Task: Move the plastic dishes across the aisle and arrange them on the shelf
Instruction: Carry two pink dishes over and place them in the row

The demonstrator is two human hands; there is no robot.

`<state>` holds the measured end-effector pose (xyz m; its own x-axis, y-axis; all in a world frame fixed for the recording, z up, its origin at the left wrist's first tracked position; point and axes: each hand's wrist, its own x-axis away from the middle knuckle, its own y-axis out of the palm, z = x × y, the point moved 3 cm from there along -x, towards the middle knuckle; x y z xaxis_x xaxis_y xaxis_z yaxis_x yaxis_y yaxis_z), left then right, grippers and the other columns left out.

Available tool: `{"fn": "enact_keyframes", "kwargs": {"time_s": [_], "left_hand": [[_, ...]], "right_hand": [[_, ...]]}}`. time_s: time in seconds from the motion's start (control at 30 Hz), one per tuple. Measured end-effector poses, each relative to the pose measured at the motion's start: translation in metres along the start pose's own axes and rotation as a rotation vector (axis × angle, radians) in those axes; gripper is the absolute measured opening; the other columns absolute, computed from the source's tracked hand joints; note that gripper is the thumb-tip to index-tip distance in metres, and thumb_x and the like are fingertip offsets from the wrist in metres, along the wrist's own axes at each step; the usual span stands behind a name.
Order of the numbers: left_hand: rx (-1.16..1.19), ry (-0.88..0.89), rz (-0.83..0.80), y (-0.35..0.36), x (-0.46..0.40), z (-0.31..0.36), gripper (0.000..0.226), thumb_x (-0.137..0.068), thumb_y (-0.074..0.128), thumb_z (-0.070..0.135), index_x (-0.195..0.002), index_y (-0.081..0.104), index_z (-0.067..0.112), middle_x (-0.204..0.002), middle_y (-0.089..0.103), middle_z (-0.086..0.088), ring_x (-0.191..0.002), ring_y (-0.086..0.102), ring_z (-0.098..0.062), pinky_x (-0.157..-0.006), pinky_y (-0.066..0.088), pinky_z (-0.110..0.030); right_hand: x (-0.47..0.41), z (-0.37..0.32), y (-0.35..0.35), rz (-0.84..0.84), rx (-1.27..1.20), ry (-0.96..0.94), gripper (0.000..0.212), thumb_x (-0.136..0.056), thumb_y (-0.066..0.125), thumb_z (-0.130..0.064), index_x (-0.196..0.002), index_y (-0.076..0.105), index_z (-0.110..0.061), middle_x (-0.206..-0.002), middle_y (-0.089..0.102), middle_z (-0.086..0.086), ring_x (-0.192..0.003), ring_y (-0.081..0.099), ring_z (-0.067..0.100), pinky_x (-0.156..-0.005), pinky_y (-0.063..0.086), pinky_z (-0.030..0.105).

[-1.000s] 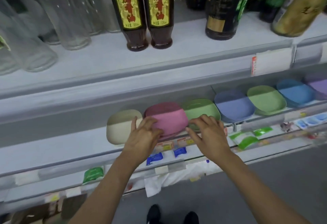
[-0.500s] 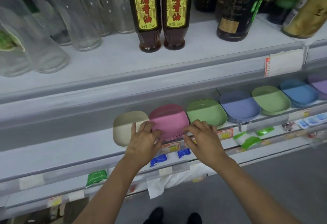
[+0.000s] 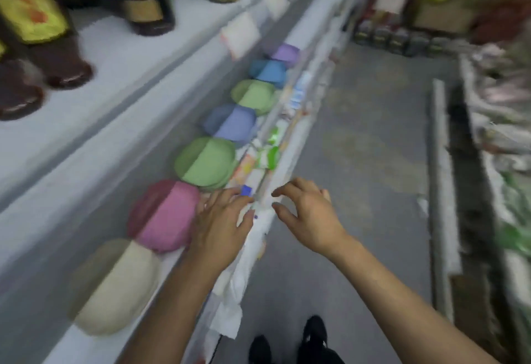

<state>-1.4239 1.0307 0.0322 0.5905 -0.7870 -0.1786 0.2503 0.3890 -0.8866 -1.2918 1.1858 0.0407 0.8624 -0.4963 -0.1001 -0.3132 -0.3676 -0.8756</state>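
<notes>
Head view is smeared by motion blur, and no dish is held: the left hand [image 3: 221, 228] is spread with straight fingers just beside the pink dish [image 3: 166, 217], contact impossible to tell, while the right hand [image 3: 307, 217] is loosely curled over the aisle floor [image 3: 359, 139], nothing gripped. A knock is the risk judged here, since the pink dish could be clipped by that near hand and nudged out of line or over the shelf [image 3: 86, 179] edge. Seven dish piles are seen in a row along the shelf: cream dish [image 3: 115, 286], pink, green dish [image 3: 207, 162], then periwinkle, green, blue and purple farther off. Rounded, matte, shallow plastic shapes are shown, seemingly light and easily slid.
</notes>
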Motion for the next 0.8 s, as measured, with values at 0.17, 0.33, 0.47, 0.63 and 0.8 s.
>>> {"fn": "enact_keyframes", "kwargs": {"time_s": [0.17,0.33,0.47,0.63,0.8], "left_hand": [[0.132,0.488,-0.195,0.066,0.012,0.16,0.036,-0.09,0.044,0.047,-0.11,0.071,0.034,-0.12,0.066,0.005,-0.109,0.062,-0.022,-0.094,0.046,-0.046],[0.202,0.856,-0.355,0.106,0.096,0.297,0.04,-0.09,0.042,0.049,-0.111,0.072,0.033,-0.119,0.067,0.005,-0.108,0.065,-0.023,-0.092,0.043,-0.043],[0.338,1.161,-0.449,0.116,0.241,0.405,0.041,-0.09,0.042,0.048,-0.112,0.072,0.033,-0.118,0.068,0.007,-0.107,0.065,-0.02,-0.091,0.045,-0.042],[0.497,1.518,-0.664,0.113,0.505,0.496,0.037,-0.089,0.045,0.048,-0.113,0.07,0.036,-0.117,0.068,0.01,-0.107,0.064,-0.019,-0.09,0.048,-0.044],[0.573,1.884,-0.915,0.064,0.758,0.538,0.036,-0.087,0.046,0.047,-0.114,0.068,0.038,-0.119,0.067,0.013,-0.107,0.065,-0.018,-0.089,0.051,-0.044]], "right_hand": [[0.179,0.09,-0.086,0.275,0.088,0.49,0.025,-0.099,0.056,-0.046,-0.12,0.063,-0.035,-0.115,0.054,-0.008,-0.117,0.05,0.018,-0.086,0.031,0.036],[0.391,0.105,-0.128,0.524,0.099,0.871,0.03,-0.095,0.048,-0.054,-0.115,0.063,-0.038,-0.11,0.053,-0.011,-0.112,0.051,0.015,-0.091,0.04,0.039],[0.602,0.054,-0.116,0.719,0.16,1.177,0.033,-0.092,0.046,-0.057,-0.112,0.064,-0.038,-0.106,0.053,-0.015,-0.112,0.054,0.015,-0.089,0.045,0.04],[0.845,-0.079,-0.083,0.871,0.222,1.522,0.024,-0.097,0.054,-0.051,-0.115,0.063,-0.039,-0.114,0.053,-0.012,-0.114,0.051,0.014,-0.094,0.041,0.042],[1.037,-0.228,-0.057,1.075,0.312,1.885,0.023,-0.096,0.057,-0.047,-0.115,0.066,-0.038,-0.11,0.053,-0.012,-0.111,0.052,0.016,-0.092,0.04,0.04]]}}
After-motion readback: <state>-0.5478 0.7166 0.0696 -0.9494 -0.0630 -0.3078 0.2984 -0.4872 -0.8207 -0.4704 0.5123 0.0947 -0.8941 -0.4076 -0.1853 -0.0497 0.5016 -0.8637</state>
